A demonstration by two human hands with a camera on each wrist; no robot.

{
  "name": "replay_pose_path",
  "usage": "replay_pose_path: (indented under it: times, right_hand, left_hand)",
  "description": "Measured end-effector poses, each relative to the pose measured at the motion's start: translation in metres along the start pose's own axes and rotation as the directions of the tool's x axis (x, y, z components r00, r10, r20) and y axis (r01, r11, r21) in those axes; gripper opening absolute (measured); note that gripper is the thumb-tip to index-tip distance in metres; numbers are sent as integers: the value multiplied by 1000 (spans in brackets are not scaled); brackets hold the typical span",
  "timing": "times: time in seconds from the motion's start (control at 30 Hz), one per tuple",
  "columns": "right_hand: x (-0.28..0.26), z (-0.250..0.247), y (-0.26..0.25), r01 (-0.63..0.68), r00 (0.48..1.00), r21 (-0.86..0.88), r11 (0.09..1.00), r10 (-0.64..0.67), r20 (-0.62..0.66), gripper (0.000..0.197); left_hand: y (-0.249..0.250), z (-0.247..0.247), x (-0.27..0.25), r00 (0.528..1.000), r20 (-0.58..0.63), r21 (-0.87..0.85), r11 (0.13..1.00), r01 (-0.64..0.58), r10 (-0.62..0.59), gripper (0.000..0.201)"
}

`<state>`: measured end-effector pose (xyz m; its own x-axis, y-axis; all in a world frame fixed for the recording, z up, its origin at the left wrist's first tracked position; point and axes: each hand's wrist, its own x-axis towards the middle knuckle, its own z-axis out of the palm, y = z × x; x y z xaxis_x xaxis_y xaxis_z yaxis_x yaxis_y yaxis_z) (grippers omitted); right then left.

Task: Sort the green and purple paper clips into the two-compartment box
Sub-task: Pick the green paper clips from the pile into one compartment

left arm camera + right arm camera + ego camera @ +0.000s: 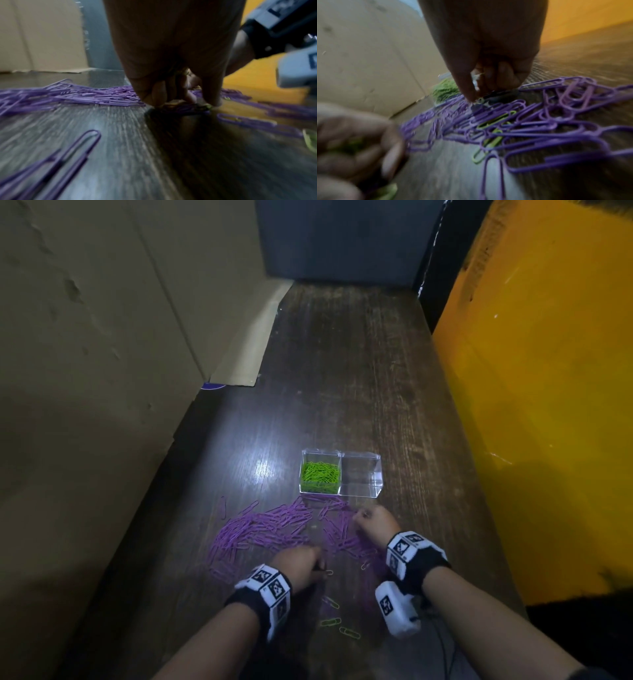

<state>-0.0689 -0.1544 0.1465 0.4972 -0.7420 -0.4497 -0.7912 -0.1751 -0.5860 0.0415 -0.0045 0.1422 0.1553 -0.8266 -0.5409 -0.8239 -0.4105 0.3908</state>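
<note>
A clear two-compartment box (pixel 376 475) stands on the table; its left half holds green paper clips (pixel 320 472) and its right half (pixel 361 474) looks empty. Purple paper clips (pixel 267 529) lie spread in front of it, with a few green ones (pixel 496 120) mixed in. My left hand (pixel 317 559) is curled, fingertips down on the table, and green clips (pixel 351 146) show inside its fingers. Further forward, just before the box, my right hand (pixel 363 517) has its fingers curled, pinching a small green clip (pixel 479 100) at the pile's far edge.
Cardboard sheets (pixel 102 337) wall the table's left side and a yellow panel (pixel 548 405) the right. A dark board (pixel 342 237) closes the far end. Loose green clips (pixel 349 632) lie near the front edge between my wrists.
</note>
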Motion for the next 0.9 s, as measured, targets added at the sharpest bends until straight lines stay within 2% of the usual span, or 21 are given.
replay_pose_path:
  times: [0.07, 0.13, 0.2, 0.23, 0.3, 0.37, 0.4, 0.47, 0.53, 0.63, 0.7, 0.73, 0.8, 0.9]
  right_hand:
    - [-6, -13, 7, -22, 1000, 293, 956, 25, -6, 34]
    - [-17, -28, 15, -84, 996, 518, 851, 69, 49, 28]
    - [-30, -36, 25, -132, 991, 601, 788, 105, 80, 24]
    - [-36, -37, 29, -139, 990, 598, 789, 113, 82, 25]
    - [-48, -36, 39, -101, 995, 480, 872, 81, 62, 30]
    - [-57, -30, 49, 16, 999, 205, 979, -25, 41, 29]
    - [-61, -26, 54, 85, 995, 48, 995, -87, 52, 25]
    - [-69, -22, 59, 162, 986, -251, 954, -148, 74, 28]
    - [-77, -18, 61, 185, 983, -444, 877, -167, 79, 38]
    - [-85, -16, 65, 217, 976, -542, 812, -182, 117, 43]
    - [-90, -18, 72, 217, 976, -569, 793, -154, 157, 45]
    - [-93, -19, 76, 218, 974, -580, 785, -140, 176, 46]
    - [-98, -23, 84, 233, 970, -586, 776, -139, 201, 45]
    - [-101, -29, 88, 252, 967, -535, 806, -187, 173, 39]
  left_hand:
    - [1, 1, -1, 1000, -19, 18, 1000, -3, 3, 27]
    - [1, 1, -2, 999, -47, -21, 1000, 2, -3, 27]
    - [-1, -3, -3, 996, -85, -114, 994, -2, -8, 20]
    - [-2, -7, -4, 994, -109, -159, 987, -6, -12, 17]
    - [-4, -16, -4, 986, -163, -239, 971, -15, -25, 17]
    - [-3, -23, -6, 976, -216, -277, 961, -23, -39, 18]
    - [-1, -26, -6, 971, -234, -275, 961, -22, -45, 19]
    - [10, -30, -5, 971, -236, -234, 972, -23, -34, 28]
    - [26, -29, 0, 978, -206, -85, 995, -49, 31, 37]
    - [46, -19, 11, 970, -127, 217, 960, -176, 206, 35]
    - [49, -11, 14, 944, -25, 400, 868, -293, 330, 42]
    - [48, -9, 15, 935, 27, 470, 822, -323, 353, 47]
    - [44, -10, 14, 940, 59, 553, 773, -311, 337, 53]
    - [32, -19, 13, 966, -19, 541, 816, -206, 257, 53]
